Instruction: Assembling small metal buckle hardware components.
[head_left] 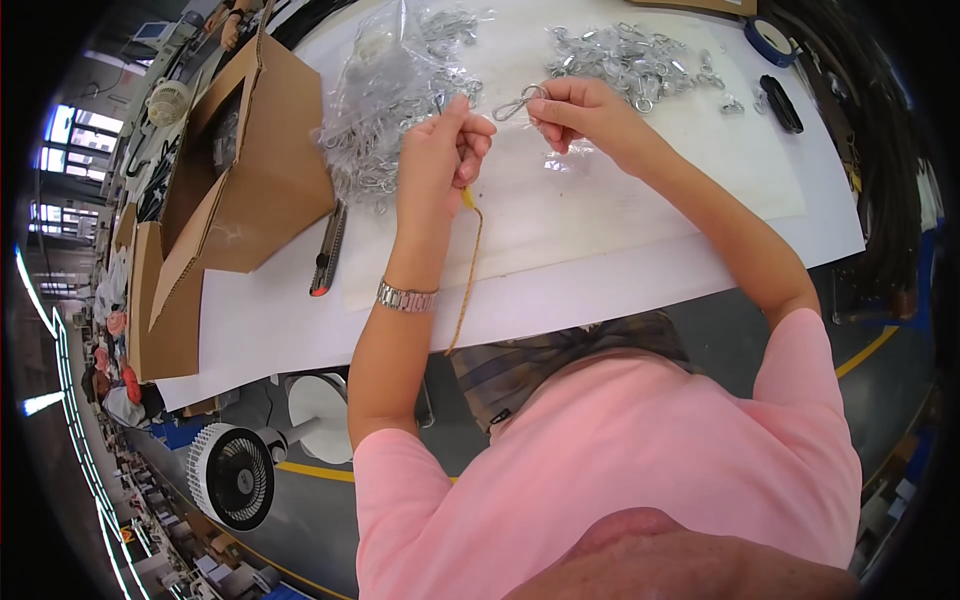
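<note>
Above the white table, my right hand point(592, 118) pinches a silvery metal snap hook point(518, 103) between thumb and fingers. The hook's looped end points toward my left hand point(445, 150), apart from it. My left fingers are curled closed, thumb up. From beneath them hangs a thin yellow-brown cord point(474, 255) with a bright yellow end, reaching the table's front edge. A small metal piece seems to show at the left thumb tip, too small to tell. Behind my left hand lies a clear plastic bag point(375, 90) with many metal hooks. Another pile of metal hooks point(625, 62) lies beyond my right hand.
An open cardboard box point(265, 165) stands at the left, with a utility knife point(328, 250) beside it. At the far right lie a blue tape roll point(770, 42) and a black object point(782, 104). A fan point(232, 476) stands below the table's left side.
</note>
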